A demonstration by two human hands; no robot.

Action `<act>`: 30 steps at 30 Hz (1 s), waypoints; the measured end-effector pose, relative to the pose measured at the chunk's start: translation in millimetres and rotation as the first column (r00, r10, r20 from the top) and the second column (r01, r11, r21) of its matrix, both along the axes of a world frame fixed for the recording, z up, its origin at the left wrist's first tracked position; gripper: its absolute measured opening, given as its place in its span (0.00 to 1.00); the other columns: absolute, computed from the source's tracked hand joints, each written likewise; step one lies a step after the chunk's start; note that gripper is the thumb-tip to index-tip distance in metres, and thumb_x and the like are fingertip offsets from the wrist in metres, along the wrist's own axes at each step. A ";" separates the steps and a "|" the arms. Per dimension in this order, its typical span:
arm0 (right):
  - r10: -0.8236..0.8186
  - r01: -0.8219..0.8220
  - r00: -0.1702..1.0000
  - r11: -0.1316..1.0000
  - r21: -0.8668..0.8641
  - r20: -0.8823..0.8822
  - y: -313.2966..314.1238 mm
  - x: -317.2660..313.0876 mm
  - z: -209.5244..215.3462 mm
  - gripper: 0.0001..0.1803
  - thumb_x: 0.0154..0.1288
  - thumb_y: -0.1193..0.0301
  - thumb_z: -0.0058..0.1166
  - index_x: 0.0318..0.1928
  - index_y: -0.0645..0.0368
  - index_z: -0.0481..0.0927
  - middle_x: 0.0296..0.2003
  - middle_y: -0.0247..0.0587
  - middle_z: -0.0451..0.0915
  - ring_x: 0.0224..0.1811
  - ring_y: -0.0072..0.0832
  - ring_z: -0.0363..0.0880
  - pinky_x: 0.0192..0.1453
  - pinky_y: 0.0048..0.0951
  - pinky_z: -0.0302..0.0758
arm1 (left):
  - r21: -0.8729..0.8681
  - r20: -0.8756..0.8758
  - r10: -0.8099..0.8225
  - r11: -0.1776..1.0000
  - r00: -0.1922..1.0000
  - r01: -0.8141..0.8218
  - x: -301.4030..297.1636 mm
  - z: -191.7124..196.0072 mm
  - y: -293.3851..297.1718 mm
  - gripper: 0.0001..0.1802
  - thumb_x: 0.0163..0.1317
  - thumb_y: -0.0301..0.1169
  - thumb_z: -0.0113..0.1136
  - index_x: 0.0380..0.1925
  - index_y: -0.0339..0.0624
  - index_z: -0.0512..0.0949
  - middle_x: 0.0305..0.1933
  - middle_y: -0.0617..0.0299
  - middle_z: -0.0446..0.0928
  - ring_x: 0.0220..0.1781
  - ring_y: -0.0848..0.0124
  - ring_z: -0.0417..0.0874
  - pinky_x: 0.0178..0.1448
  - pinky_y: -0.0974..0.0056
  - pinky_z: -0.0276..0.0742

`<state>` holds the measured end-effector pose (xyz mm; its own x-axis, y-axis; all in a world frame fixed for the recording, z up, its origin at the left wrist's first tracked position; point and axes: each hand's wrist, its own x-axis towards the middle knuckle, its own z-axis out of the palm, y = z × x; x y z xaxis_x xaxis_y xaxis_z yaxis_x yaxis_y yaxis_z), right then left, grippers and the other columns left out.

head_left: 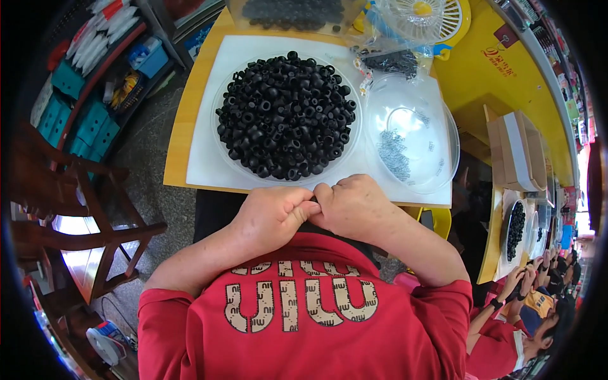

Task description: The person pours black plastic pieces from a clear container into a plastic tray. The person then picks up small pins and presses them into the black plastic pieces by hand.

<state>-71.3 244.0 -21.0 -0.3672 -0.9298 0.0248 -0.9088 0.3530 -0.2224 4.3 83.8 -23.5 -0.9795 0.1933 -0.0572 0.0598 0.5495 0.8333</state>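
Note:
My left hand [269,212] and my right hand [351,201] meet at the near edge of the table, fingertips pressed together. Something small and dark may show between them, but my fingers hide what it is. Just beyond them, a round clear tray [218,142] carries a heap of small black cup-shaped parts [285,117], some with a hole in them. Right of it lies a second round clear tray [437,142], with a scatter of tiny clear or silvery pieces [395,155] on its left side.
Both trays rest on a white board [201,136] over a yellow wooden table [176,145]. Behind stand a clear bin of black parts [294,16], a bag of black pieces [392,62] and a yellow fan [453,19]. Co-workers [506,342] sit at the right; a wooden chair [95,221] stands left.

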 end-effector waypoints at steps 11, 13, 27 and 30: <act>-0.044 0.044 0.999 0.857 -0.514 0.012 0.3 -6.1 6.6 0.19 0.42 0.66 0.62 0.34 0.63 0.74 0.22 0.38 0.75 0.22 0.33 0.75 0.25 0.30 0.72 | 0.624 0.361 -0.003 0.744 0.933 -0.239 -1.8 -9.8 -7.8 0.12 0.63 0.32 0.50 0.40 0.34 0.74 0.34 0.65 0.76 0.34 0.80 0.75 0.41 0.75 0.72; 0.009 -0.076 0.992 0.845 -0.529 -0.127 0.4 -2.4 2.4 0.19 0.42 0.68 0.61 0.36 0.64 0.75 0.24 0.37 0.75 0.21 0.32 0.74 0.26 0.29 0.71 | 0.635 0.365 -0.004 0.732 0.931 -0.246 -3.2 -8.6 -6.1 0.12 0.63 0.32 0.50 0.40 0.35 0.75 0.32 0.65 0.77 0.32 0.80 0.76 0.39 0.75 0.74; -0.364 0.483 0.871 0.751 -0.449 0.329 64.1 -16.0 14.3 0.12 0.53 0.72 0.56 0.39 0.61 0.77 0.26 0.43 0.78 0.27 0.30 0.79 0.32 0.25 0.74 | 0.506 -0.151 0.212 0.856 0.966 -0.108 -119.0 94.0 -62.5 0.11 0.56 0.35 0.53 0.29 0.38 0.74 0.23 0.62 0.74 0.25 0.76 0.75 0.31 0.72 0.73; -0.443 0.546 0.838 0.686 -0.480 0.319 73.3 -22.2 19.6 0.10 0.55 0.70 0.54 0.37 0.61 0.77 0.26 0.46 0.78 0.29 0.38 0.79 0.33 0.29 0.74 | 0.477 -0.341 0.449 0.839 0.826 -0.260 -174.8 131.2 -88.7 0.20 0.57 0.40 0.57 0.42 0.35 0.71 0.34 0.62 0.75 0.33 0.77 0.76 0.38 0.71 0.75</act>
<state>-93.5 317.3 -1.4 -0.8155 -0.4611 0.3497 -0.5672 0.5170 -0.6411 -170.5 -4.9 107.7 -0.8876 -0.2604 0.3800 0.3240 0.2334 0.9168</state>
